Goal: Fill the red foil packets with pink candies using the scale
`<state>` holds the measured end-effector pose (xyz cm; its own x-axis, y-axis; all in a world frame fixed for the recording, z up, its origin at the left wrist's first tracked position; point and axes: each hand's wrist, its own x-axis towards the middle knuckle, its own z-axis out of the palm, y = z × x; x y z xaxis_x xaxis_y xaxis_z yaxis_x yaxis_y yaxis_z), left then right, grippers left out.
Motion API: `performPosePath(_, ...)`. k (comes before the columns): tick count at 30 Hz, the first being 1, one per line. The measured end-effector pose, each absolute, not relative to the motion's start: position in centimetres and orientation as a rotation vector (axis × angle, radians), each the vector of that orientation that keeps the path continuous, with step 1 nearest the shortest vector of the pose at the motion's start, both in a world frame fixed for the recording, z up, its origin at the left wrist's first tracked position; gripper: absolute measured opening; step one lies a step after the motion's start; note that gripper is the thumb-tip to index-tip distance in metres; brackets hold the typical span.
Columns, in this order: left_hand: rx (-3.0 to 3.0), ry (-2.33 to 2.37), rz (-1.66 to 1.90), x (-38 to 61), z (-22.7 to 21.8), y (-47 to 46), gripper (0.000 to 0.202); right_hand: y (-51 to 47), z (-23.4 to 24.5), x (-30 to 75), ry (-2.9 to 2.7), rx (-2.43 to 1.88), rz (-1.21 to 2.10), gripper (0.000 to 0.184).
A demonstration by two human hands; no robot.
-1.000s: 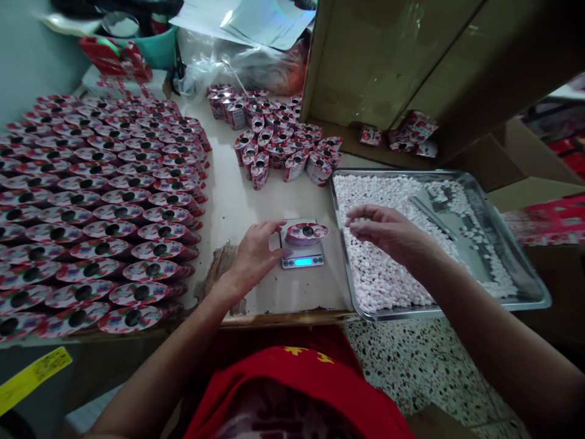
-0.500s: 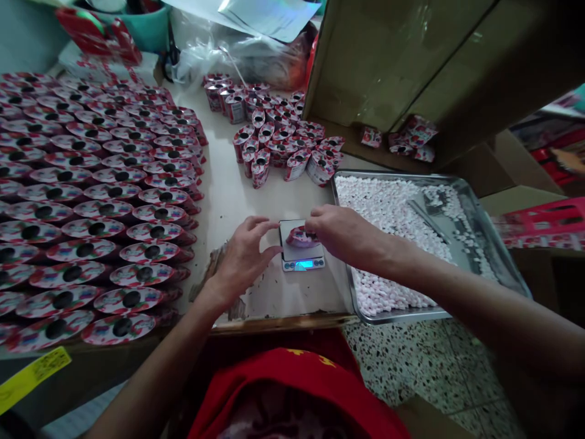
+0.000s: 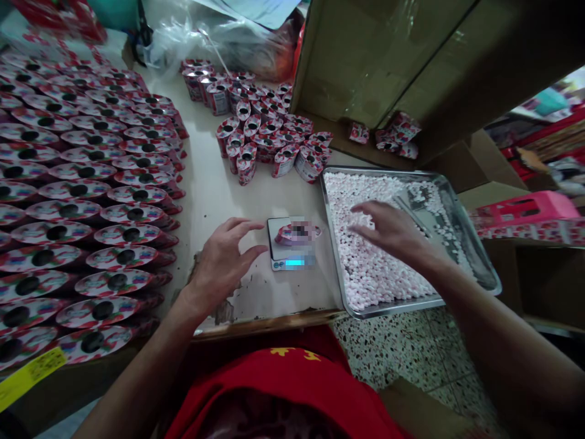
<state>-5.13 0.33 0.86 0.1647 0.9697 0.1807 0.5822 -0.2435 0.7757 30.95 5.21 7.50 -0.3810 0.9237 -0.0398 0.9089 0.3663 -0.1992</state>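
One pouch (image 3: 284, 236) sits on our scale (image 3: 284, 253), stacked pouches (image 3: 91, 210) left of it maybe filled, pellets (image 3: 371, 268) right of it remaining, left hand (image 3: 223, 253) and right hand (image 3: 393, 228) gaping.

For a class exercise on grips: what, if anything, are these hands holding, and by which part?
Nothing visible is held: left hand open beside the scale, right hand open over the tray; the packet rests on the scale.
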Motion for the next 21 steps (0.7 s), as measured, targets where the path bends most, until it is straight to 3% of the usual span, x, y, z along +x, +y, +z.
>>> performPosePath(2,1.869,1.463,0.884,-5.1,1.0,0.2,0.031,3.6,4.8,34.4,-2.632,-1.698,0.362,0.067)
performPosePath(3,1.858,1.459,0.868,-5.0,1.1,0.2,0.031,2.8,3.5,35.5,-2.66,-1.7,0.354,0.072)
performPosePath(6,1.857,1.459,0.834,-4.4,1.4,0.0,0.032,1.6,1.1,36.9,-2.7,-1.659,0.316,0.05)
performPosePath(9,1.855,1.495,0.814,-4.0,1.7,-0.5,0.033,1.9,1.1,37.4,-2.703,-1.53,0.516,0.03)
performPosePath(12,1.803,1.584,0.803,-4.1,2.0,-1.2,0.031,2.8,2.3,38.3,-2.379,-1.585,0.834,0.027)
performPosePath(18,1.728,1.6,0.828,-4.6,3.1,-1.2,0.036,2.8,3.8,39.2,-1.13,-1.446,1.419,0.024)
performPosePath(21,1.634,1.579,0.824,-4.2,2.7,-0.6,0.04,2.3,4.0,38.5,-0.965,-1.334,1.545,0.024)
